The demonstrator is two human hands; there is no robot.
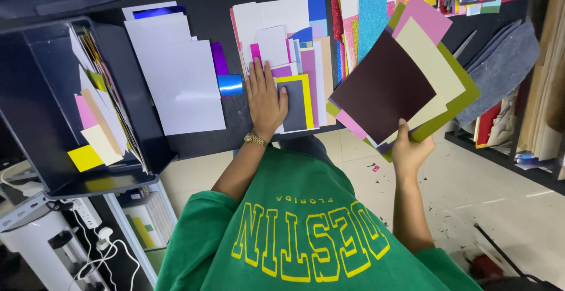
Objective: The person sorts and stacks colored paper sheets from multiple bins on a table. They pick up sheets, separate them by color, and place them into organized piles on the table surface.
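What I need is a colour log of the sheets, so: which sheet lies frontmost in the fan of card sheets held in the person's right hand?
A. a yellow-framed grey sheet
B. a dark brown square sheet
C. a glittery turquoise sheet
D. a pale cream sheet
B: the right hand grips the fanned stack of card sheets, and the dark brown square sheet lies frontmost, overlapping the cream, pink and olive-green ones behind it.
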